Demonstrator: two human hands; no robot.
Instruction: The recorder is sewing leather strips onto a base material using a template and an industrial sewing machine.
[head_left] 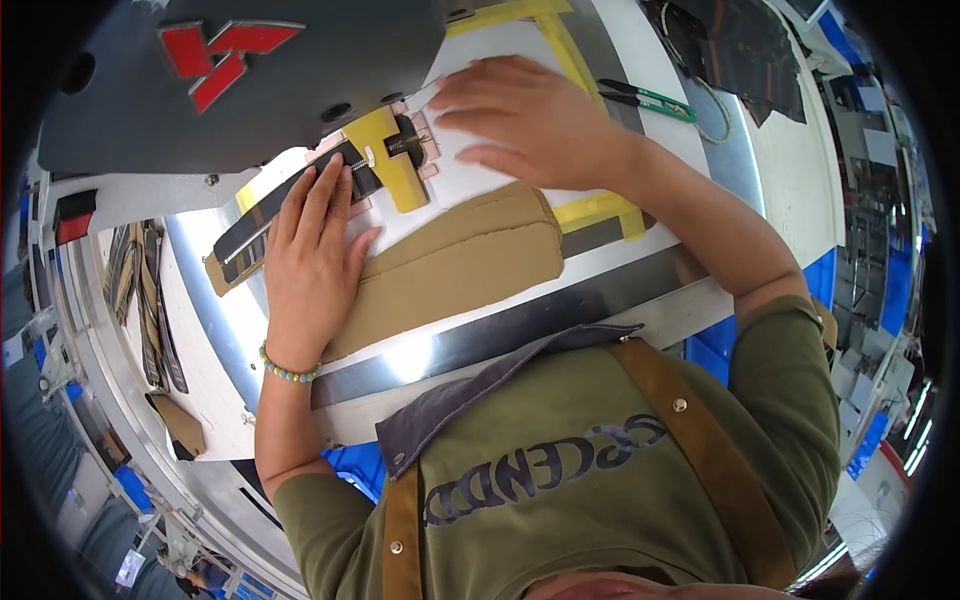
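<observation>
My left hand (310, 270) lies flat with its fingers stretched out, the fingertips on a dark strip (285, 205) with a zipper along it. Beneath that palm, a tan fabric piece (460, 250) with a stitched seam spreads to the right across the white work surface. My right hand (530, 120) is spread beside the sewing machine's head, holding nothing I can see; its fingertips are slightly blurred. Between the two hands sits a yellow T-shaped plate (403, 187), with small pink pieces and a metal foot around it.
The dark machine head (270, 120) with a red emblem overhangs the upper left. Green-handled thread snips (655, 103) lie at the right. Dark material (745, 55) is piled at the far right. Striped fabric strips (150, 300) hang at the left. Yellow tape (605, 212) edges the white surface.
</observation>
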